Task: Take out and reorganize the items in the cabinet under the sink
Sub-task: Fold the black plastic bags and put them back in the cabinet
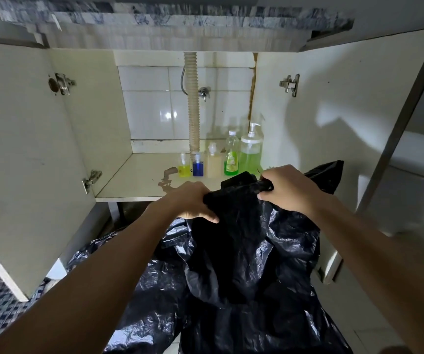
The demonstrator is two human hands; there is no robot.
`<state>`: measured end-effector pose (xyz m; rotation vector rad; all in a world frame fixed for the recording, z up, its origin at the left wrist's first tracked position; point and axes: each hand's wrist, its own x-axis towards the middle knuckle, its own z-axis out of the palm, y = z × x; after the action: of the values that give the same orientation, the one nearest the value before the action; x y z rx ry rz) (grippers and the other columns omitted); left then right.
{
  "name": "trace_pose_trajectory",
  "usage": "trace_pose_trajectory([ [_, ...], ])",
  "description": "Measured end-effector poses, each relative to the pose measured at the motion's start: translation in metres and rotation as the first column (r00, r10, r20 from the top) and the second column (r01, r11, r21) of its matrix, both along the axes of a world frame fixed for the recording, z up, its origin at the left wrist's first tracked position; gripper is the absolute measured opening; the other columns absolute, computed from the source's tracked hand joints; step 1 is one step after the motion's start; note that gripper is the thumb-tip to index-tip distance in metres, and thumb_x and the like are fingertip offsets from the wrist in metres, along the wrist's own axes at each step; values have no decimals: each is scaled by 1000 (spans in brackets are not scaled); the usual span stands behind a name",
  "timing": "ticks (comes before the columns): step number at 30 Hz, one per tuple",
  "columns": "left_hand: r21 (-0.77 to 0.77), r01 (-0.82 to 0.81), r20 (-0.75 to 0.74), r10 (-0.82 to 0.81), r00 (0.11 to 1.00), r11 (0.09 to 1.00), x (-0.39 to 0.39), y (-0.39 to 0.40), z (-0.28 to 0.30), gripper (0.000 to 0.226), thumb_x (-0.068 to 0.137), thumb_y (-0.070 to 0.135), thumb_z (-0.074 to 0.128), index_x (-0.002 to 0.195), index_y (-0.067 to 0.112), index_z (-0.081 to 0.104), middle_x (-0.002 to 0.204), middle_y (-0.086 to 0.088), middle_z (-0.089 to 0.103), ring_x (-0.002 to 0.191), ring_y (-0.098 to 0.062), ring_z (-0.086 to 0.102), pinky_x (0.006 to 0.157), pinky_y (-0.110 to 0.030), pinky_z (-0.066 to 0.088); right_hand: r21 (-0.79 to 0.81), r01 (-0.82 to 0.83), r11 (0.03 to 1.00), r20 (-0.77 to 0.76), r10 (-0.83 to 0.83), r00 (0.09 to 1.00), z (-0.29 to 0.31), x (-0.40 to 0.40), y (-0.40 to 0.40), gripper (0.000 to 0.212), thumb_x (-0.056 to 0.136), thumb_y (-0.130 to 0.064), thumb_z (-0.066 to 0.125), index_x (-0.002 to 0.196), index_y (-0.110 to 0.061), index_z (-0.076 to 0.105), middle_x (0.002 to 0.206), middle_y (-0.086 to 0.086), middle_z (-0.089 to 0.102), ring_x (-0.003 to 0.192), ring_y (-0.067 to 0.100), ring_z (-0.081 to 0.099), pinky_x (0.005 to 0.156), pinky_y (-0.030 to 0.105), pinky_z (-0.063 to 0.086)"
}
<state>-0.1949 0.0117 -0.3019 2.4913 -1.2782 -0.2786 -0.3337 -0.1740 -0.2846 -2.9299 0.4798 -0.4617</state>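
five bottles (231, 159) w/ liquid in cabinet (139, 180); left grip (193, 200) & right grip (286, 187) clench black bag (244, 238).

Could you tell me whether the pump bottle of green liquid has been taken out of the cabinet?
No, the pump bottle of green liquid stands on the cabinet floor.

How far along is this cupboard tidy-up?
Five bottles already stand in a row at the back right of the cabinet floor, from the yellow bottle to the pump bottle. Both the left hand and right hand grip a black plastic bag, not yet stowed.
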Motion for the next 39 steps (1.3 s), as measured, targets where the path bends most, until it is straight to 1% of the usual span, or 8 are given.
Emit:
trace_pose_trajectory([
  [3, 49, -8, 47, 6, 999, 999, -1, -2, -2, 29, 70, 31, 82, 93, 18, 70, 74, 3, 64, 74, -16, 61, 69, -26, 48, 37, 5, 999, -49, -4, 999, 3, -3, 1, 23, 81, -27, 70, 85, -7, 60, 75, 4, 60, 72, 23, 62, 60, 31, 45],
  [12, 182, 28, 3, -29, 1000, 983, 3, -2, -6, 34, 74, 26, 79, 104, 14, 70, 100, -7, 71, 93, -22, 63, 85, -31, 49, 71, 23, 997, -291, -2, 957, 9, -8, 6, 29, 75, -24, 78, 83, -19, 50, 67, -3, 54, 56, 8, 52, 49, 24, 34],
  [20, 199, 26, 24, -31, 999, 980, 4, -2, -10, 33, 75, 25, 78, 105, 14, 70, 99, -7, 70, 90, -21, 59, 76, -26, 42, 80, 47, 996, -307, -20, 951, 6, -6, 6, 22, 75, -20, 77, 85, -14, 58, 68, 1, 60, 55, 10, 54, 49, 23, 37],
  [25, 188, 16, 32, -23, 999, 982, 9, -3, -13, 30, 77, 23, 76, 106, 14, 70, 99, -8, 70, 92, -22, 62, 83, -31, 48, 78, 37, 996, -304, -12, 952, 6, -5, 5, 21, 77, -19, 76, 85, -15, 57, 72, 4, 64, 56, 10, 55, 48, 23, 35],
  [28, 190, 18, 31, -24, 999, 982, 10, -3, -14, 26, 79, 21, 73, 103, 12, 70, 91, -8, 69, 85, -21, 59, 79, -30, 47, 64, 28, 998, -311, -6, 950, 7, -3, 5, 21, 78, -20, 75, 90, -14, 59, 73, 4, 63, 58, 10, 54, 49, 22, 35],
  [32, 232, 13, 76, -31, 997, 973, 9, -9, -13, 16, 83, 16, 65, 98, 9, 68, 76, -2, 59, 78, -21, 57, 66, -26, 43, 5, 48, 999, -370, -43, 928, 7, 2, 4, 22, 82, -16, 71, 76, -12, 50, 73, 5, 58, 58, 14, 52, 49, 24, 36],
  [35, 168, -58, 236, 17, 972, 984, 16, -23, -3, 15, 88, 14, 56, 96, 8, 67, 75, -3, 58, 75, -23, 59, 59, -26, 43, -169, 103, 980, -267, -146, 953, 3, 17, 1, 8, 88, -12, 62, 84, -7, 57, 81, 8, 58, 69, 22, 58, 56, 25, 40],
  [39, -82, -172, 481, 190, 856, 982, 28, -41, 17, 15, 91, 15, 55, 100, 15, 67, 89, -7, 64, 85, -29, 64, 73, -35, 50, -390, 196, 900, 110, -166, 980, 7, 34, -8, 9, 91, -9, 55, 93, -6, 63, 85, 6, 61, 80, 27, 63, 66, 30, 39],
])
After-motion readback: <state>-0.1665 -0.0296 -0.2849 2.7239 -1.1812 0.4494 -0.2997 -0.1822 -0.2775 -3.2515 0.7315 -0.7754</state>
